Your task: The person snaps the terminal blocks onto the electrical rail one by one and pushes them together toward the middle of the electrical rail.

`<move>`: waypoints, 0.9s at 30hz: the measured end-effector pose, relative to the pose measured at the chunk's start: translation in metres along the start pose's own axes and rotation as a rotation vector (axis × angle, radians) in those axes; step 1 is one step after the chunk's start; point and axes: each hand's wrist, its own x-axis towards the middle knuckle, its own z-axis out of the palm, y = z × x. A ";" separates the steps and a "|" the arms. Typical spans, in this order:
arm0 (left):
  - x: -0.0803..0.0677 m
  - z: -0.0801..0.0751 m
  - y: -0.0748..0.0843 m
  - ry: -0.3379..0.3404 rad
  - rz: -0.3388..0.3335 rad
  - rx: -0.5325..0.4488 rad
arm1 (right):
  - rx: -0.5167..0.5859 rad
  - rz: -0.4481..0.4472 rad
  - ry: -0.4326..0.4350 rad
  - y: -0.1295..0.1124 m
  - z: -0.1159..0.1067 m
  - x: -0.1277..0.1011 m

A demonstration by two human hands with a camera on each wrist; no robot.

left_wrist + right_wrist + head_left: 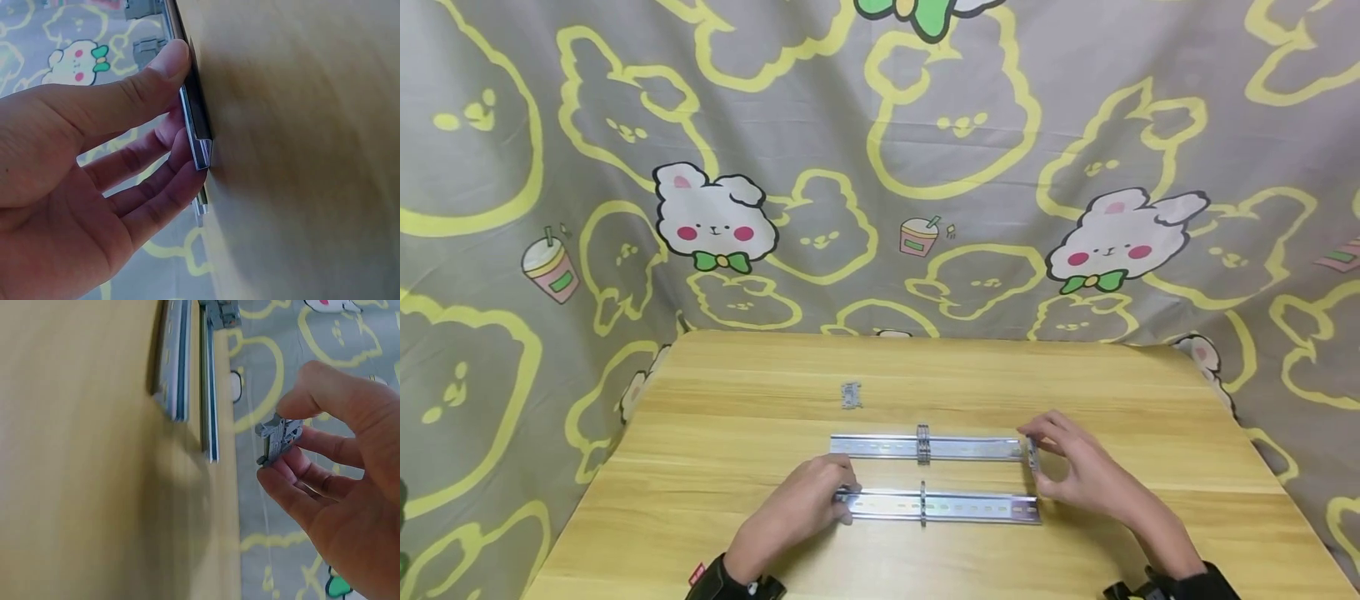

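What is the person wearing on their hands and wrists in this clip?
Both hands are bare: no gloves, rings or sleeves show. The left hand has a black band at the wrist with a small red tag on its edge. The right hand has a similar black band at the frame's lower edge. No cables are visible.
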 end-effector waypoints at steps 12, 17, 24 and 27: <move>0.001 0.001 -0.002 0.007 0.010 -0.020 | 0.002 0.026 -0.009 0.007 -0.005 -0.044; 0.001 0.001 -0.003 0.005 0.010 -0.027 | 0.093 0.042 -0.099 0.007 -0.005 -0.050; 0.001 0.001 -0.005 0.000 0.002 -0.032 | 0.188 0.074 -0.144 0.007 -0.003 -0.052; 0.001 0.001 -0.005 -0.002 0.001 -0.029 | 0.230 0.068 -0.144 0.007 -0.001 -0.051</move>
